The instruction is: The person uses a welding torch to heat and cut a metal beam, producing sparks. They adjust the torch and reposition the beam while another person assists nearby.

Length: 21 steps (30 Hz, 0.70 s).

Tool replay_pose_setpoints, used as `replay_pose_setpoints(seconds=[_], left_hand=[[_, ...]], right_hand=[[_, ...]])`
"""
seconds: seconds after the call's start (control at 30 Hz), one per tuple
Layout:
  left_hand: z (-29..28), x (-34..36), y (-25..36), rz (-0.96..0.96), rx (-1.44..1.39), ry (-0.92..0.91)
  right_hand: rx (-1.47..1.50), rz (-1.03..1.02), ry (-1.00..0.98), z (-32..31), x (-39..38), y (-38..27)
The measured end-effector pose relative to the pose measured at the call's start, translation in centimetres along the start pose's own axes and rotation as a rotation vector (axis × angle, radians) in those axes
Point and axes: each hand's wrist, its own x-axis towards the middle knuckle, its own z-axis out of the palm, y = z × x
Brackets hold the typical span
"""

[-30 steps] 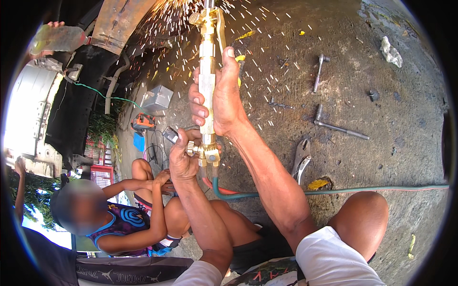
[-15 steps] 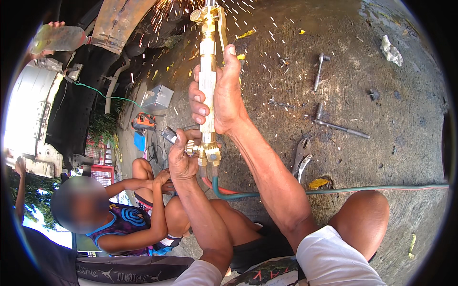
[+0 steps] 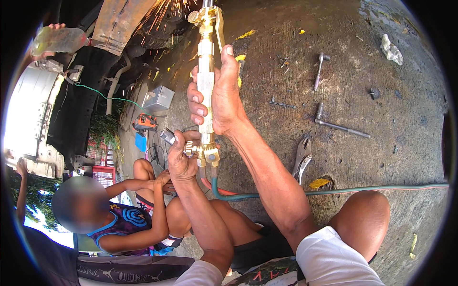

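A brass cutting torch (image 3: 206, 88) stands nearly upright in the picture, its tip cut off by the top edge. My right hand (image 3: 228, 102) is wrapped round its handle, thumb up beside the brass lever (image 3: 219, 28). Lower down, my left hand (image 3: 180, 159) is closed on the torch's base by the valve knobs. A small silver and dark object (image 3: 168, 136) sticks out between its fingers; its kind is unclear. From the base run a red hose (image 3: 222, 191) and a green hose (image 3: 238, 196). Orange sparks (image 3: 167, 8) fly beside a rusty steel beam (image 3: 114, 26).
Sockets on handles (image 3: 343, 127), another ratchet (image 3: 318, 74) and locking pliers (image 3: 302, 157) lie on the concrete to the right. A person (image 3: 129, 219) squats at left. Another person's hand holds a plastic bottle (image 3: 59, 39) by the beam. A metal box (image 3: 159, 98) stands beyond.
The sparks have drawn in toward the beam at upper left; those that were scattered over the concrete are gone. The torch has shifted slightly left, with both hands still on it.
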Motion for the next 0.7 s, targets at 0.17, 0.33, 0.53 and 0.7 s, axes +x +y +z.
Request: replay_pose_setpoints(seconds=[0.17, 0.33, 0.53, 0.7], left_hand=[[0.2, -0.1, 0.0, 0.006, -0.009, 0.005], [0.2, -0.1, 0.2, 0.019, 0.052, -0.006], [-0.1, -0.2, 0.0, 0.048, 0.048, 0.041], [0.2, -0.2, 0.1, 0.029, 0.021, -0.004]], right_hand=[[0.008, 0.012, -0.005, 0.0, 0.0, 0.0], [0.018, 0.007, -0.003, -0.1, 0.0, 0.3], [0.051, 0.013, 0.002, -0.1, 0.0, 0.3], [0.047, 0.012, -0.004, -0.3, 0.0, 0.2]])
